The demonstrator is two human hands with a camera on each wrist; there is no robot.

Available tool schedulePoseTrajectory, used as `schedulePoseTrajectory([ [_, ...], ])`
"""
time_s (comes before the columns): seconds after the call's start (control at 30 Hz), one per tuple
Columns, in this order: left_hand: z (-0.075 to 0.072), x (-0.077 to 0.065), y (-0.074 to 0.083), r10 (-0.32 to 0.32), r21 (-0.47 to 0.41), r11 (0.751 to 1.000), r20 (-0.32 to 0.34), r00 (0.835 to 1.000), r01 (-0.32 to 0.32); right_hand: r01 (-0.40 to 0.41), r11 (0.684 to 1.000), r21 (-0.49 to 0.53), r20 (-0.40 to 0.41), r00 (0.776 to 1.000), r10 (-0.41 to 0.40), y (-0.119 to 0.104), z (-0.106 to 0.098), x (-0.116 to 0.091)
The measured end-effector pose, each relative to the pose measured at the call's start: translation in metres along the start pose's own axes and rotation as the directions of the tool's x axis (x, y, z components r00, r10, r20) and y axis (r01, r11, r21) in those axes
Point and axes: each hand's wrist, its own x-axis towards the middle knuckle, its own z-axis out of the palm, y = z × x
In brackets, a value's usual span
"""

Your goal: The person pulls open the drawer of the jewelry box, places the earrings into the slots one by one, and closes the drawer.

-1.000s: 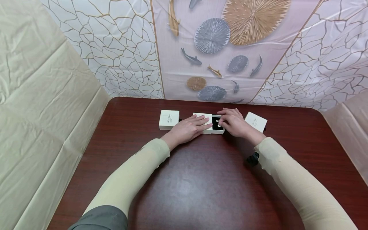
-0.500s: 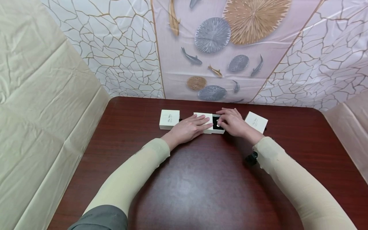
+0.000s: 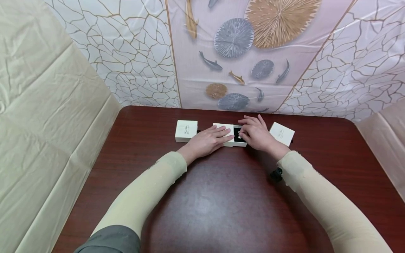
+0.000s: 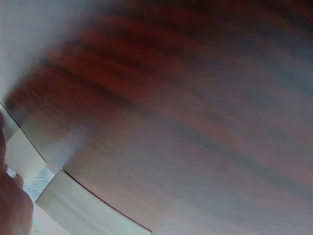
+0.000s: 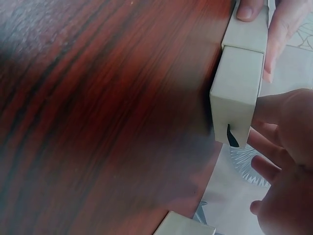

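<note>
A white slide-out box [image 3: 223, 136] sits near the table's back edge, its tray [image 3: 239, 144] pulled out to the right. Black lining [image 3: 236, 133] and a small silver jewelry piece [image 3: 239, 136] show inside the tray. My left hand [image 3: 207, 142] presses the box sleeve, fingers stretched across its top; in the right wrist view its thumb [image 5: 247, 11] lies on the front side. With thumb and forefinger, my right hand [image 3: 257, 135] pinches at the jewelry piece, partly covering it; its other fingers are raised. A black pull tab [image 5: 232, 136] hangs from the tray's end.
One closed white box [image 3: 186, 130] stands to the left, with a black tab at its right side. Another white box [image 3: 282, 133] lies angled beyond my right hand. A patterned cloth [image 3: 234, 70] hangs behind the dark red-brown table [image 3: 202, 203].
My right hand's forefinger and thumb have shifted slightly left over the jewelry piece, covering more of it, and its other fingers have lifted and spread. The left hand stays on the box.
</note>
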Motion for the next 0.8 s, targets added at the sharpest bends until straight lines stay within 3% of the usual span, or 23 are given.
schedulePoseTrajectory([
  [0.47, -0.0005, -0.0002, 0.0000, 0.008, -0.006, 1.000, -0.005, 1.000, -0.008, 0.051, 0.993, -0.111, -0.090, 0.994, -0.062, 0.0057, 0.0055, -0.0002],
  [0.8, -0.0017, 0.0000, 0.0005, 0.004, -0.014, 1.000, -0.004, 1.000, -0.004, 0.083, 0.989, -0.119, -0.124, 0.987, -0.097, 0.0054, 0.0066, 0.0013],
])
